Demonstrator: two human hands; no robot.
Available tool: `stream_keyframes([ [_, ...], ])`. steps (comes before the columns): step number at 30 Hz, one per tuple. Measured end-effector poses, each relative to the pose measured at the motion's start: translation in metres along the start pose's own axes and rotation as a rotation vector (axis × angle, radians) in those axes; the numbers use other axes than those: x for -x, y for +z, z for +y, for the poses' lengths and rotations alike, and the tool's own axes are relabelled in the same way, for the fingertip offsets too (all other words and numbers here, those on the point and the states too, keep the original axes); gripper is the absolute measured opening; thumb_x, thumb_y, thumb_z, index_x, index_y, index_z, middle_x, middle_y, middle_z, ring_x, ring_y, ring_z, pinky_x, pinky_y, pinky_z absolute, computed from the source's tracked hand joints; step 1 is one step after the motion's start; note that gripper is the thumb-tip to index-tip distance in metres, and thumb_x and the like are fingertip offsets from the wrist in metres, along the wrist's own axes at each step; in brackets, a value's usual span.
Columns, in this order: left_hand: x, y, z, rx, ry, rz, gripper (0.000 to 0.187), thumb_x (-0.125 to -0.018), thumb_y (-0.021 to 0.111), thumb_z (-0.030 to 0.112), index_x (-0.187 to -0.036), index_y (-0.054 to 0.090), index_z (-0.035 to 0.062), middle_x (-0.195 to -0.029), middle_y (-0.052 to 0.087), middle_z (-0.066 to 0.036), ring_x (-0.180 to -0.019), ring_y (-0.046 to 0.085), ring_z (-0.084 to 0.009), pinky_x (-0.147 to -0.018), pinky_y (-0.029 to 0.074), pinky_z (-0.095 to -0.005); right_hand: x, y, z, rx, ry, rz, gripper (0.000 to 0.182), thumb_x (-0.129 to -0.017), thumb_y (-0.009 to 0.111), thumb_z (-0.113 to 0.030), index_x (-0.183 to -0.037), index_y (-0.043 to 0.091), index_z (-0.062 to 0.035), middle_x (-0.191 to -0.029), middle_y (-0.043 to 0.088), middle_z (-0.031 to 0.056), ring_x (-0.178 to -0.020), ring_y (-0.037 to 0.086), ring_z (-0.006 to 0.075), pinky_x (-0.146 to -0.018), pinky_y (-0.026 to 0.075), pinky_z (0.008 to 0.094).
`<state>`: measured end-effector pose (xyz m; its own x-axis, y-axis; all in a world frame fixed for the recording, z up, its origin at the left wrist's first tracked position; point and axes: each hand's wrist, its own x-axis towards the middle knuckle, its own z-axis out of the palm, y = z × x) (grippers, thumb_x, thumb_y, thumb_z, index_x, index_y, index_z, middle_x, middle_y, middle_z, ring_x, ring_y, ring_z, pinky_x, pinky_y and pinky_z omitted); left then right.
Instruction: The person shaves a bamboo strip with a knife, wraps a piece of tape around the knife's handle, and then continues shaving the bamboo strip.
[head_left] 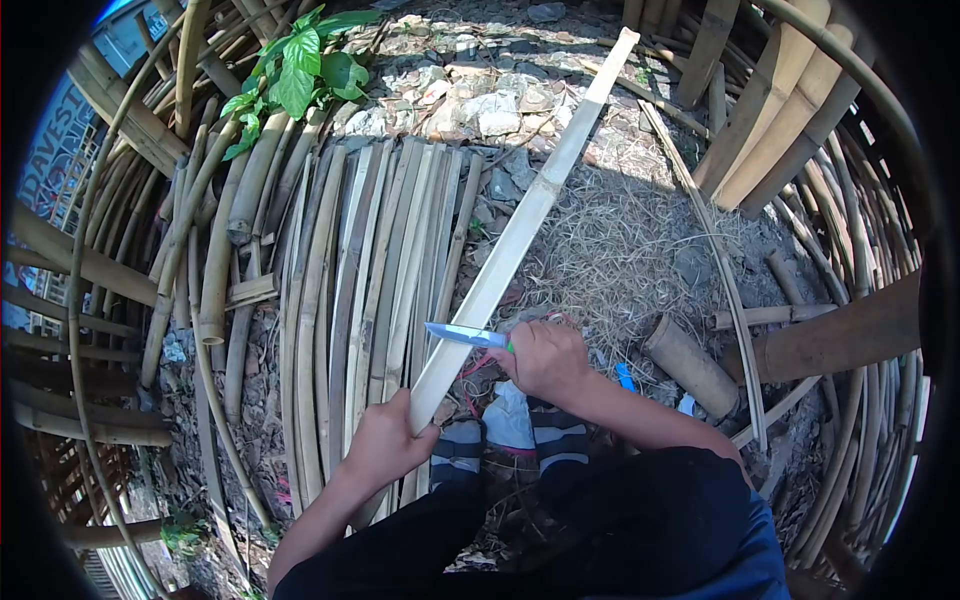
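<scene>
Nearest the camera are the person's dark trousers [650, 510], with a blue garment [768, 560] at the lower right. Beyond the knees, the left hand [388, 440] is closed around the near end of a long split bamboo strip [518, 225], its thumb against the strip's right edge. The right hand [548, 358] is wrapped in a fist around the handle of a knife [462, 334], whose blade crosses over the strip just beyond the left hand, tip pointing left; whether the edge touches the bamboo cannot be told.

The strip slants away to the upper right, above a row of split bamboo slats [368, 270] on its left and dry shavings [620, 240] on its right. Striped footwear [561, 436] shows below the hands. A hollow bamboo section [690, 366] lies to the right, and a leafy plant [300, 75] stands beside pale stones [495, 112] at the far side.
</scene>
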<state>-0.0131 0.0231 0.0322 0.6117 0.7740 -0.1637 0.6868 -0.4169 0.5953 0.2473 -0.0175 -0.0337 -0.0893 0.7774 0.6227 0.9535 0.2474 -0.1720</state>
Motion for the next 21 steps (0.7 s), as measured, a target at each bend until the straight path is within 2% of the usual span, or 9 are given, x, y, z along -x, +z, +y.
stream_keyframes([
  [3, 0.005, -0.002, 0.003, 0.011, -0.013, -0.015, 0.033, -0.074, 0.074, 0.018, -0.078, 0.052, -0.0053, -0.058, 0.058, -0.022, -0.055, 0.065, -0.0361, -0.055, 0.052, -0.0422, -0.008, -0.01, 0.02, 0.088, 0.054, -0.036, 0.04, -0.089, 0.066, -0.04, -0.071, 0.051, -0.0077, -0.054, 0.052, 0.0055, -0.045, 0.057, 0.022, -0.042, 0.048, 0.0352],
  [4, 0.006, -0.001, 0.003, 0.013, -0.003, -0.019, 0.033, -0.074, 0.074, 0.018, -0.078, 0.052, -0.0053, -0.058, 0.058, -0.022, -0.055, 0.065, -0.0361, -0.055, 0.052, -0.0422, -0.006, -0.009, 0.026, 0.024, 0.114, -0.044, 0.037, -0.09, 0.064, -0.036, -0.073, 0.05, -0.007, -0.058, 0.053, 0.0092, -0.047, 0.057, 0.0272, -0.043, 0.046, 0.039],
  [7, 0.012, 0.001, 0.0, 0.017, 0.019, -0.02, 0.032, -0.073, 0.075, 0.017, -0.079, 0.052, -0.0055, -0.057, 0.057, -0.022, -0.054, 0.065, -0.036, -0.054, 0.052, -0.0424, -0.012, -0.01, 0.065, 0.125, 0.27, -0.041, 0.037, -0.091, 0.063, -0.036, -0.073, 0.049, -0.0069, -0.058, 0.053, 0.0101, -0.047, 0.057, 0.0278, -0.044, 0.046, 0.0395],
  [9, 0.015, 0.001, 0.0, 0.01, 0.017, -0.044, 0.036, -0.073, 0.077, 0.018, -0.078, 0.049, -0.0035, -0.056, 0.056, -0.025, -0.057, 0.064, -0.0437, -0.053, 0.052, -0.0464, -0.013, -0.017, 0.081, 0.208, 0.217, -0.071, 0.037, -0.092, 0.062, -0.036, -0.073, 0.049, -0.0071, -0.058, 0.053, 0.0105, -0.049, 0.058, 0.0276, -0.045, 0.047, 0.0395],
  [11, 0.014, 0.001, 0.0, 0.012, 0.033, -0.042, 0.037, -0.073, 0.078, 0.018, -0.079, 0.048, -0.0032, -0.056, 0.056, -0.024, -0.056, 0.064, -0.043, -0.052, 0.052, -0.0462, -0.012, -0.014, 0.095, 0.225, 0.077, -0.009, 0.04, -0.091, 0.063, -0.042, -0.071, 0.051, -0.0091, -0.056, 0.055, 0.0076, -0.048, 0.061, 0.0235, -0.041, 0.048, 0.0368],
  [14, 0.015, 0.001, 0.005, 0.011, 0.025, -0.05, 0.037, -0.072, 0.078, 0.018, -0.079, 0.048, -0.0029, -0.055, 0.056, -0.023, -0.055, 0.064, -0.0421, -0.052, 0.052, -0.0459, -0.013, -0.021, 0.117, 0.293, 0.038, -0.013, 0.041, -0.091, 0.062, -0.043, -0.071, 0.051, -0.0091, -0.057, 0.055, 0.0075, -0.047, 0.06, 0.0237, -0.042, 0.049, 0.0361],
  [18, 0.014, -0.001, 0.008, 0.0, 0.032, -0.047, 0.036, -0.072, 0.078, 0.018, -0.079, 0.049, -0.003, -0.055, 0.056, -0.022, -0.054, 0.064, -0.041, -0.052, 0.052, -0.0452, -0.015, -0.026, 0.128, 0.275, -0.005, 0.005, 0.035, -0.09, 0.063, -0.036, -0.073, 0.05, -0.0085, -0.059, 0.052, 0.0078, -0.05, 0.058, 0.0252, -0.046, 0.047, 0.0373],
  [20, 0.017, -0.002, 0.006, -0.006, 0.034, -0.042, 0.036, -0.072, 0.077, 0.018, -0.078, 0.049, -0.0031, -0.054, 0.056, -0.022, -0.053, 0.064, -0.0406, -0.051, 0.052, -0.045, -0.012, -0.027, 0.136, 0.322, 0.061, -0.079, 0.04, -0.095, 0.054, -0.042, -0.078, 0.056, -0.0057, -0.062, 0.058, 0.0127, -0.054, 0.06, 0.0318, -0.052, 0.049, 0.0442],
  [21, 0.023, -0.003, 0.001, -0.008, 0.002, -0.055, 0.034, -0.073, 0.076, 0.017, -0.078, 0.05, -0.0036, -0.054, 0.056, -0.021, -0.053, 0.064, -0.04, -0.051, 0.052, -0.0447, -0.017, -0.03, 0.152, 0.354, 0.446, -0.099, 0.048, -0.098, 0.048, -0.046, -0.077, 0.057, -0.004, -0.065, 0.061, 0.0168, -0.054, 0.061, 0.0352, -0.053, 0.05, 0.0468],
])
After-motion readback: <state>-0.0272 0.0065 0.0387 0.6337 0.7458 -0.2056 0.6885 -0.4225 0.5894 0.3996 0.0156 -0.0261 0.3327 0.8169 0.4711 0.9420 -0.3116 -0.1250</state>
